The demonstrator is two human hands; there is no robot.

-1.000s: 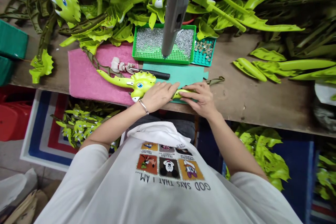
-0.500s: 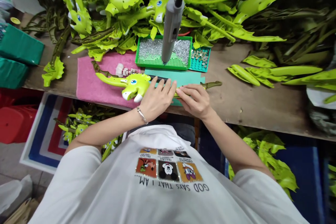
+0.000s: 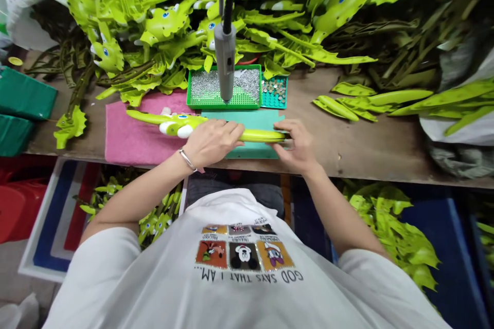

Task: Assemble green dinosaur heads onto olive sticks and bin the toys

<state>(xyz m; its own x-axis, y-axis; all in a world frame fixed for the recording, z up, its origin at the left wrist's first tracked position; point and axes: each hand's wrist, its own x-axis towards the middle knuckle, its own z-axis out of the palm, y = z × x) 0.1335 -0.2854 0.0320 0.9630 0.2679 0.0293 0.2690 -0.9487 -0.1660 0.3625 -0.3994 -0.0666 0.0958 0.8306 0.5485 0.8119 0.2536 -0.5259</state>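
Two hands on 1 part. Your left hand (image 3: 211, 144) lies palm-down across the long lime-green dino toy piece (image 3: 258, 135), not clearly clenched; your right hand (image 3: 294, 146) curls at its far end, fingers on it, grasp can't tell from here. Piece lies lengthwise on the teal mat (image 3: 247, 119), head end out over the pink towel (image 3: 131, 140), w/ the green tray of silver studs (image 3: 239, 106) and the hanging grey power tool (image 3: 224, 61) just beyond. Step in hand, by the look: smoothing piece flat on mat. Next move calls for L hand lifting off, since it covers the mid-section.
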